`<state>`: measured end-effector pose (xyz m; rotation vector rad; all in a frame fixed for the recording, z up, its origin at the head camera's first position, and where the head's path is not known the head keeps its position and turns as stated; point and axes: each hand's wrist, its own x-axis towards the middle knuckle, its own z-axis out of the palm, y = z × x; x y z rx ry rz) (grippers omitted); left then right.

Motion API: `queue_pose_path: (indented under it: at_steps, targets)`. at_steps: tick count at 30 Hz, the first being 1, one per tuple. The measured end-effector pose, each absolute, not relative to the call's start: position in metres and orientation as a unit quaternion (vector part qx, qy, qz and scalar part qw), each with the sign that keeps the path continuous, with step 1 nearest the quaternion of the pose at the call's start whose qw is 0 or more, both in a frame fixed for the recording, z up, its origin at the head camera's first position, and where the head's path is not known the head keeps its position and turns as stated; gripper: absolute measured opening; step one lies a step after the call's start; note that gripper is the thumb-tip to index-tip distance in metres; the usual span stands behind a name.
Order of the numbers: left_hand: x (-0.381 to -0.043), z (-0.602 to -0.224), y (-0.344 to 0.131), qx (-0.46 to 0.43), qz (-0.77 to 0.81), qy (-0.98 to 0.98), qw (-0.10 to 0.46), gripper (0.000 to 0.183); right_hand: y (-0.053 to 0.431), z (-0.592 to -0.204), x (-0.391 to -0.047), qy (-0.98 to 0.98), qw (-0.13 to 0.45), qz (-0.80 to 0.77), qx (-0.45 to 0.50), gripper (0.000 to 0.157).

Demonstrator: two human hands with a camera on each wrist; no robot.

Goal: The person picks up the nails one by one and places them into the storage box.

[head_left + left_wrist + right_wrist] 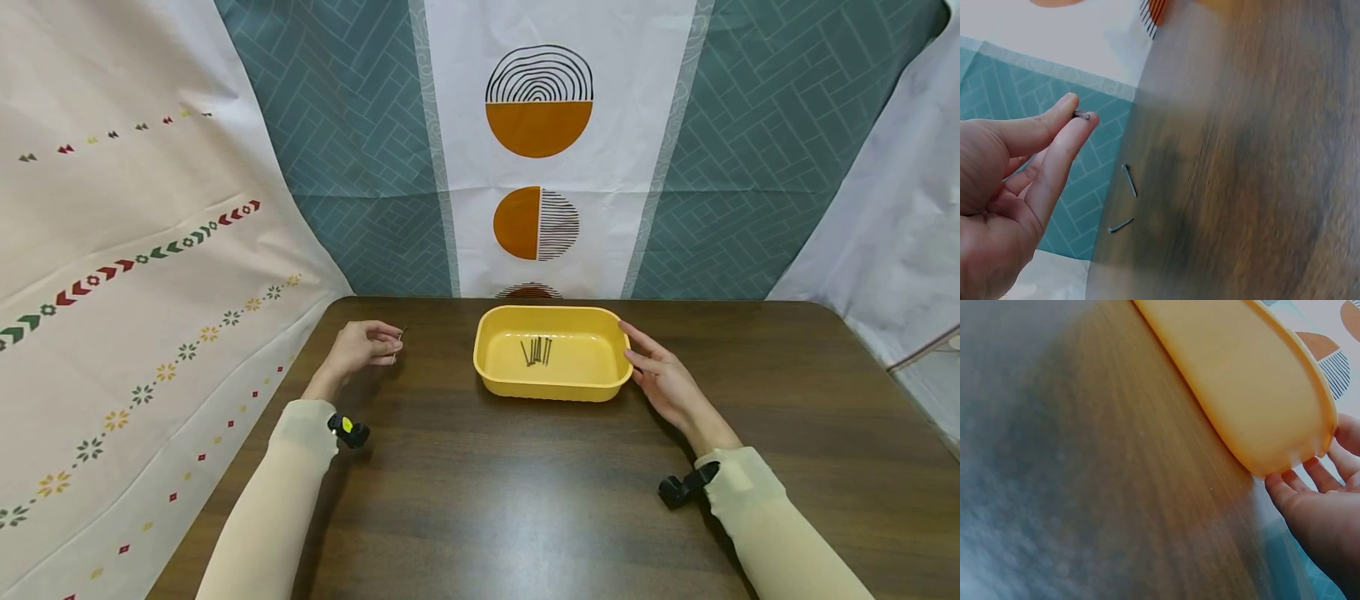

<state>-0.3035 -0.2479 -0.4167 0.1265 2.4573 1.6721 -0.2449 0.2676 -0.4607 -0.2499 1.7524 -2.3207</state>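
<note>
My left hand (367, 346) is over the table's far left part, pinching a thin metal nail (1082, 115) between thumb and fingertip. In the left wrist view the nail points nearly end-on, and most of its length is hidden by the fingers. Two more nails lie apart on the wood beyond that hand, one nail (1129, 181) above the other nail (1120, 225). A yellow plastic tray (551, 389) stands at the table's far middle, with several nails (536, 352) together on its floor. Fairly straight fingers of my right hand (663, 379) touch the tray's right end from outside.
The dark wooden table (510, 483) runs back to a patterned teal and white cloth (360, 150). A cream cloth (150, 333) hangs along the left edge, and white fabric (900, 200) hangs at the right.
</note>
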Motion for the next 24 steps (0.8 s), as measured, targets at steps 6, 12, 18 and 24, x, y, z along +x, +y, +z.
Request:
queue_pose_path:
  at_steps: [6, 12, 18, 24]
  targets:
    - [-0.305, -0.416, -0.239, 0.051, 0.57, 0.816, 0.075, 0.04, 0.268, -0.46, -0.245, 0.6, 0.114, -0.787, -0.089, 0.061]
    - [-0.309, -0.416, -0.228, 0.055, 0.572, 0.816, 0.067, 0.038, 0.269, -0.46, -0.245, 0.605, 0.115, -0.783, -0.093, 0.061]
    - [-0.31, -0.413, -0.216, 0.061, 0.577, 0.812, 0.064, 0.038, 0.269, -0.461, -0.245, 0.606, 0.115, -0.782, -0.093, 0.06]
    - [-0.311, -0.412, -0.206, 0.062, 0.58, 0.81, 0.063, 0.037, 0.269, -0.461, -0.246, 0.601, 0.114, -0.786, -0.093, 0.06]
